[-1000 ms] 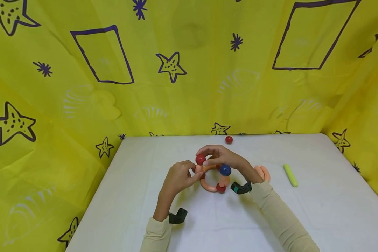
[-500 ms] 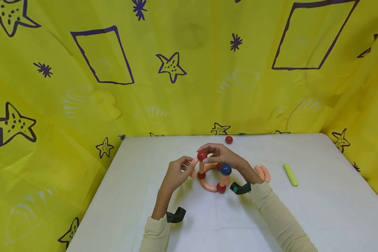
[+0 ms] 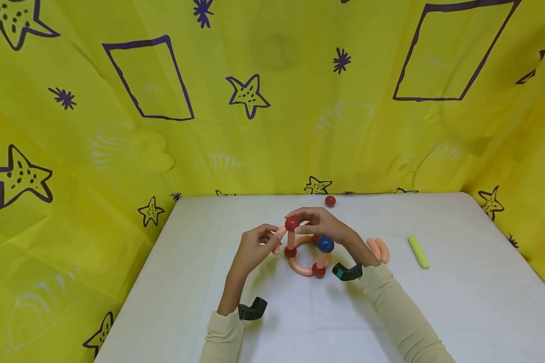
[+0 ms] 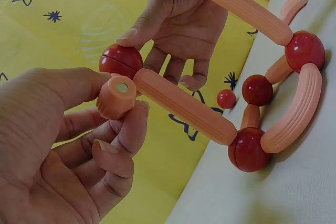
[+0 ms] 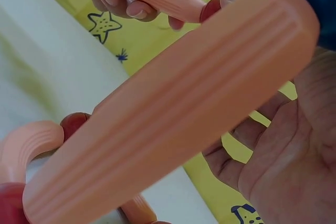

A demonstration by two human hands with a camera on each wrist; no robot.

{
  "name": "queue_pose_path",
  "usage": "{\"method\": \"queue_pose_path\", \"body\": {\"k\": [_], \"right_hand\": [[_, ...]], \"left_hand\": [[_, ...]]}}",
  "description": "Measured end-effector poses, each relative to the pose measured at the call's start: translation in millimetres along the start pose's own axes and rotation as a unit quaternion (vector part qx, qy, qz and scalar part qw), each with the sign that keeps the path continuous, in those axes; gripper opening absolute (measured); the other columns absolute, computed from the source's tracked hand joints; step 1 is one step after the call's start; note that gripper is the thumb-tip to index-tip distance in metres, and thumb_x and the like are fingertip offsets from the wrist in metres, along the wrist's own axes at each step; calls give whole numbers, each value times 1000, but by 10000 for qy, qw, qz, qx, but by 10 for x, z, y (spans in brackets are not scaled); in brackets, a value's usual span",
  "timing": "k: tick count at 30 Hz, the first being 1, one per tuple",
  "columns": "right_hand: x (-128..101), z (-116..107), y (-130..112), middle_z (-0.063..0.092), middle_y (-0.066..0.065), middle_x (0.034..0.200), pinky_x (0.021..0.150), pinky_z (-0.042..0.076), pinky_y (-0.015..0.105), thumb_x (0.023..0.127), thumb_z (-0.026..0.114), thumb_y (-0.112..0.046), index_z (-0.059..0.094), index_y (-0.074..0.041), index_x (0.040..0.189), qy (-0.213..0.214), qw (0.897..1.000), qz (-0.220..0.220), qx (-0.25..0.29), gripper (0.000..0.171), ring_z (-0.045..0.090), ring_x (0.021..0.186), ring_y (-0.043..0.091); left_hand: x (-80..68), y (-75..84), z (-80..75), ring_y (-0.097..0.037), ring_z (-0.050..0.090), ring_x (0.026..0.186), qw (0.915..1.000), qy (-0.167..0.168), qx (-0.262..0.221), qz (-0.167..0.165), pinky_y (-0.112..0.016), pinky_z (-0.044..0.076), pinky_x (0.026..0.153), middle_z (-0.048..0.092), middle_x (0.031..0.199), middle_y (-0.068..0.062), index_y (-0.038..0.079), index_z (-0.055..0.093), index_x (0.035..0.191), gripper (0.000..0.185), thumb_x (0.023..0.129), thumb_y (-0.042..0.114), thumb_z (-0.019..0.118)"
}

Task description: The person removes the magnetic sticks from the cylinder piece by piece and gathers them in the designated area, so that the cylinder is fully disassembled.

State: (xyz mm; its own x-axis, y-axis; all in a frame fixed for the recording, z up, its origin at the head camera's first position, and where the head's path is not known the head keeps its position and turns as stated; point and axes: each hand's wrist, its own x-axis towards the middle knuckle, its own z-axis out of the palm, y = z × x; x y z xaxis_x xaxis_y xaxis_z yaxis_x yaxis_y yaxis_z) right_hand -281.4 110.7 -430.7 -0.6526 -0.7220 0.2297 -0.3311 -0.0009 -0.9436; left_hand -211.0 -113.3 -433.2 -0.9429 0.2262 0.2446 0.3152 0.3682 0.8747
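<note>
My left hand (image 3: 252, 249) pinches a curved peach magnetic stick (image 4: 116, 98) between thumb and fingers. One end of that stick meets a red ball (image 3: 292, 224), which my right hand (image 3: 322, 224) holds between thumb and fingers. The ball tops an upright straight stick (image 4: 186, 106), rising from a red ball (image 3: 290, 252) in a ring on the table. Curved peach sticks (image 3: 301, 268) and red balls form this ring. A second upright stick (image 5: 173, 108) carries a blue ball (image 3: 325, 244), close in front of the right wrist.
A loose red ball (image 3: 330, 201) lies near the back edge of the white table (image 3: 200, 222). Two curved peach sticks (image 3: 378, 250) rest right of the right wrist. Farther right lies a yellow-green stick (image 3: 419, 252). A yellow patterned curtain (image 3: 272, 141) hangs behind.
My left hand has moved slightly up and left with the curved stick, away from the ring's left side. The red ball in my right hand has risen slightly and moved right.
</note>
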Motion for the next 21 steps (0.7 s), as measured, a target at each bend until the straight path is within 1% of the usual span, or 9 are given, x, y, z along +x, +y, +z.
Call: {"method": "queue_pose_path", "body": {"k": [1, 5, 7, 10, 12, 14, 16, 18, 21], "right_hand": [[2, 0, -6, 59, 12, 111, 87, 45, 35, 85, 60, -6, 53, -4, 121, 6, 10000, -6, -20, 36, 54, 104, 25], [9, 7, -15, 60, 11, 110, 86, 46, 34, 85, 58, -3, 53, -2, 121, 36, 10000, -17, -10, 36, 55, 103, 24], [10, 11, -11, 60, 10, 110, 85, 46, 34, 85, 58, -1, 53, -1, 121, 52, 10000, -9, 15, 36, 55, 102, 23], [15, 16, 2, 60, 11, 110, 84, 47, 34, 85, 57, 2, 52, 0, 121, 51, 10000, -28, 74, 37, 55, 102, 24], [16, 19, 1, 60, 11, 111, 84, 47, 34, 85, 57, 1, 52, -1, 121, 88, 9999, 0, 58, 37, 55, 102, 24], [17, 17, 7, 60, 9, 110, 85, 46, 33, 85, 58, -1, 53, -3, 121, 176, 9998, 41, -19, 36, 55, 102, 22], [11, 12, 5, 61, 8, 110, 85, 46, 32, 85, 59, -4, 53, -4, 121, 252, 9996, 56, -98, 36, 55, 102, 21], [5, 6, 9, 60, 8, 110, 85, 46, 32, 86, 59, -6, 53, -4, 121, 277, 9995, 22, -138, 35, 55, 102, 21], [3, 0, 18, 60, 10, 112, 86, 46, 34, 86, 59, -7, 53, -4, 122, 202, 9997, -36, -104, 36, 55, 103, 23]], "left_hand": [[13, -43, 4, -12, 60, 60, 10000, -14, -2, 21, -29, 45, 62, 62, 64, 3, 19, 64, 94, 23, 86, 40, 57], [8, -15, -7, -12, 60, 60, 10000, -3, 66, 36, -28, 45, 61, 62, 63, 3, 18, 64, 94, 23, 86, 39, 57], [-11, 47, -20, -11, 60, 60, 10000, 23, 66, 36, -27, 45, 61, 62, 63, 3, 16, 65, 95, 22, 87, 35, 58], [-51, 173, -55, -13, 61, 62, 9999, 1, 77, 109, -28, 46, 63, 63, 65, -1, 10, 65, 96, 21, 87, 28, 58], [-80, 251, -82, -15, 61, 64, 9998, -53, 92, 184, -29, 47, 63, 63, 66, -4, 7, 65, 97, 20, 87, 23, 59], [-92, 276, -99, -18, 61, 65, 9995, -123, 123, 254, -31, 47, 63, 63, 67, -6, 5, 65, 97, 19, 87, 21, 60], [-90, 250, -99, -19, 61, 65, 9993, -195, 158, 287, -33, 47, 63, 63, 66, -5, 7, 66, 97, 18, 86, 21, 60], [-70, 179, -90, -17, 61, 66, 9992, -238, 214, 257, -34, 47, 63, 62, 64, -2, 12, 66, 97, 19, 86, 26, 61], [-35, 54, -74, -12, 61, 65, 9992, -195, 306, 166, -31, 46, 62, 61, 62, 3, 16, 65, 97, 21, 85, 33, 60]]}}
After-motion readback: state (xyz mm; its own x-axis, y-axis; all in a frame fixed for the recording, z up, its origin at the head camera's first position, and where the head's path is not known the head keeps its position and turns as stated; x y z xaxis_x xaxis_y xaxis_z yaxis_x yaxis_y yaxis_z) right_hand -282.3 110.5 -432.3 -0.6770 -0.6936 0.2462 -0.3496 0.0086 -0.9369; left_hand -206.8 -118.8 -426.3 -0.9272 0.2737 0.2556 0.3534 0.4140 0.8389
